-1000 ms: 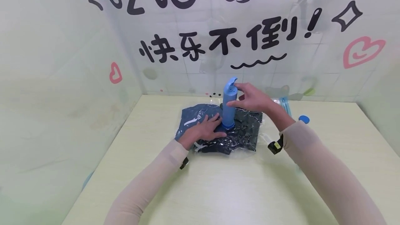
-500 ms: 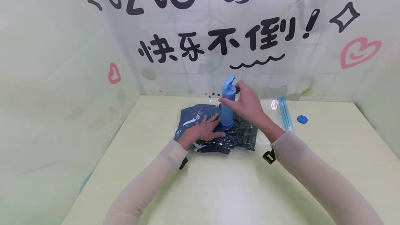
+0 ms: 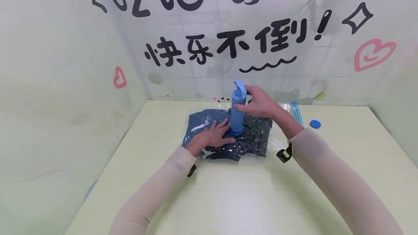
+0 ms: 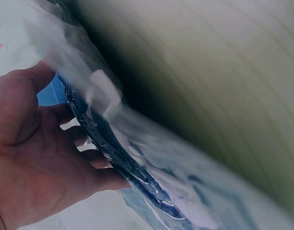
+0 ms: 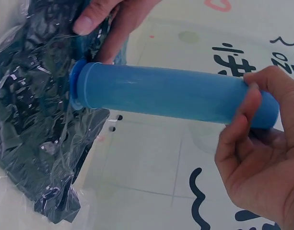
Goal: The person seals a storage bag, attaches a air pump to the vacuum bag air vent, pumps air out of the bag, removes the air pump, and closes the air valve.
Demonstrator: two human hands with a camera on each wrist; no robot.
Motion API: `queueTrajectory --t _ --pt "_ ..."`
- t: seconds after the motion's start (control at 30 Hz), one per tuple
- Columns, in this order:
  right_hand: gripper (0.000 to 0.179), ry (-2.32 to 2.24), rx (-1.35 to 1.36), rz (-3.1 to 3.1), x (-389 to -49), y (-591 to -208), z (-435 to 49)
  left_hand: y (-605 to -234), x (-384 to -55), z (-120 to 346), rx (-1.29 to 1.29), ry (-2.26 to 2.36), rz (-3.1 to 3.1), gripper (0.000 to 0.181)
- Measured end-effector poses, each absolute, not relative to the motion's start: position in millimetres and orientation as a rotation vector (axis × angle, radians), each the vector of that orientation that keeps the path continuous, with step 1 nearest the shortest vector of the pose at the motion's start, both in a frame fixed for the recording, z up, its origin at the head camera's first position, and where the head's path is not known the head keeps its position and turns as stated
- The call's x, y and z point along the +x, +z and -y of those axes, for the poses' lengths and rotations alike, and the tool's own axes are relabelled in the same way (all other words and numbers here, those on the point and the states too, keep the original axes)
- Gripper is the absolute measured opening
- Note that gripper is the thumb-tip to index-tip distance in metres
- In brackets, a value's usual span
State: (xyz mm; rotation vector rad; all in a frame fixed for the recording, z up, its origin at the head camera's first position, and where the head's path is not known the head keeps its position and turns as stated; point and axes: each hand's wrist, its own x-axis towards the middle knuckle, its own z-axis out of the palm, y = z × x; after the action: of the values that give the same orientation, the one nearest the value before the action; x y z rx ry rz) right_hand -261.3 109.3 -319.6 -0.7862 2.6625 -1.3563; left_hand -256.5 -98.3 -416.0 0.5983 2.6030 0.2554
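A blue hand pump stands upright on a clear vacuum storage bag with dark folded clothes inside. Thumb and fingers of my right hand pinch the pump near its top, just below the curved handle. In the right wrist view the pump's barrel ends in a rimmed base against the wrinkled plastic. Beside that base, my left hand rests on the bag with its fingers spread. The left wrist view shows the bag's edge close up, with that hand's fingers reaching over it.
A round blue cap lies on the table to the right. The bag's blue zip strip shows behind my right forearm. A printed sheet with large black characters hangs behind the table, and pale walls flank both sides.
My right hand has turned at the pump's top and turned back, and the curved handle points another way. The pump stays upright in place. My left hand has kept its spot.
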Motion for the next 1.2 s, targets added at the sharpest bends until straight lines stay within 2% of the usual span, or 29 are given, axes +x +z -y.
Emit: queueTrajectory --t 0.1,0.33,0.5,0.83,1.1,1.2 --pt "0.04 -1.389 -0.749 -2.646 -260 -318 -106 -416 -257 98 0.595 0.261 -2.597 0.078" --pt "0.074 -1.333 -0.461 -3.038 -248 -329 -85 -415 -257 98 0.604 0.249 -2.605 0.078" --pt "0.066 -1.333 -0.338 -3.198 -244 -335 -81 -414 -257 95 0.616 0.269 -2.601 0.078" --pt "0.062 -1.294 -0.618 -3.104 -245 -331 -91 -413 -256 95 0.593 0.234 -2.604 0.078" --pt "0.059 -1.406 -0.603 -2.785 -243 -325 -95 -414 -256 98 0.599 0.257 -2.604 0.077" --pt "0.067 -1.371 -0.593 -2.861 -243 -328 -94 -415 -256 98 0.6 0.261 -2.598 0.077"
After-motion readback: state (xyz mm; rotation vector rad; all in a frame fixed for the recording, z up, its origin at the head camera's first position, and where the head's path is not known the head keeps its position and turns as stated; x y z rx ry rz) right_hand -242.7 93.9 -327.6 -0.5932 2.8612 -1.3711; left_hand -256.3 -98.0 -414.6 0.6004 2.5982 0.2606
